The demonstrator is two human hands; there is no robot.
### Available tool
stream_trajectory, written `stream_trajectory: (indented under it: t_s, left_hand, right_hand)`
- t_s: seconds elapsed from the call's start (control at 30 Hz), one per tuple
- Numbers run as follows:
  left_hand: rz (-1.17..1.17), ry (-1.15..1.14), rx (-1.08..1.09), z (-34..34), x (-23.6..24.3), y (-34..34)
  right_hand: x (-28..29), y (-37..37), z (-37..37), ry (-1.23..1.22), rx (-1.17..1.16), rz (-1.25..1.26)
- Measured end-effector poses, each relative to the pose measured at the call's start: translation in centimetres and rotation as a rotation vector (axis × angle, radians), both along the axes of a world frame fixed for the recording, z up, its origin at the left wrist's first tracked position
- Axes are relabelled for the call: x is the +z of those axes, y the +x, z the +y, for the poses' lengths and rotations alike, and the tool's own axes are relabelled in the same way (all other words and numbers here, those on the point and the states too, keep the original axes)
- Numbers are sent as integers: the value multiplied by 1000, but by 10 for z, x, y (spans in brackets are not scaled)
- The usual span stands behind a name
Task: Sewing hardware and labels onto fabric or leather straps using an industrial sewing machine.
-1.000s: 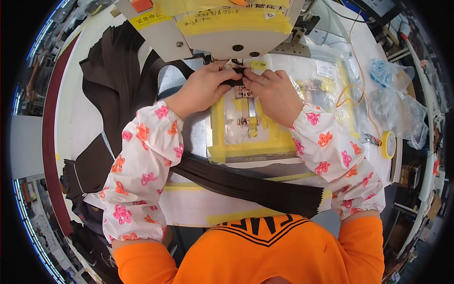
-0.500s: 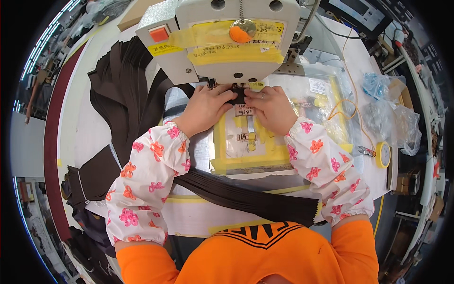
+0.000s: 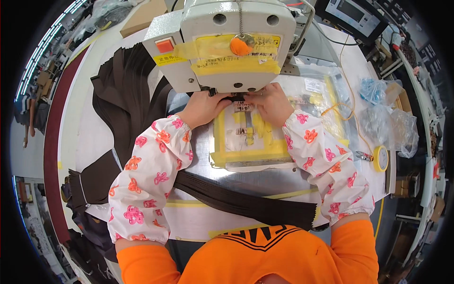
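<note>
Both my hands are at the far edge of the yellow-taped clear template (image 3: 227,158), close under the white head of a sewing machine (image 3: 236,71). Between them lies a short dark brown fabric band (image 3: 235,98), partly hidden by my fingers and the machine. My left hand (image 3: 204,109) presses its left end with bent fingers. On the other end, the fingers of my right hand (image 3: 274,105) are pinched together, their tips partly hidden beneath the head. Left of the machine, a big bundle of dark brown bands (image 3: 125,90) spreads over the table. Another stack of bands (image 3: 246,198) lies in front of me.
A metal plate (image 3: 198,154) surrounds the template. To the right are a yellow tape roll (image 3: 380,158), small snips (image 3: 364,155), an orange cord (image 3: 352,102) and clear plastic bags (image 3: 390,125). A control screen (image 3: 352,16) stands at the far right. The machine has a red button (image 3: 165,45).
The template has slid away from me, further under the machine head. My hands have moved with it, and their fingertips are now more hidden under the head.
</note>
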State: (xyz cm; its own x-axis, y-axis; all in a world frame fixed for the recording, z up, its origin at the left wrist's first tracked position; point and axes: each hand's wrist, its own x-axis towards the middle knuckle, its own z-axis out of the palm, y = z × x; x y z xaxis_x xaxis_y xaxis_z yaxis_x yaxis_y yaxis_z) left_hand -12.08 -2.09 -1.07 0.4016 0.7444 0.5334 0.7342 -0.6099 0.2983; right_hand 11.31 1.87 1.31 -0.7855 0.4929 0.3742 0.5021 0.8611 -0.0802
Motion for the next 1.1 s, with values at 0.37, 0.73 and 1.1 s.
stream_trajectory:
  t_s: [0.37,0.73,1.1]
  left_hand:
    - [-82,90,99,1,-12,12]
    - [267,151,-106,-30,15,18]
    - [311,122,-144,-29,17,18]
  right_hand:
    - [-5,1,-2,-40,-58,30]
    - [-2,8,-39,-41,-16,-10]
    - [2,5,-31,43,27,24]
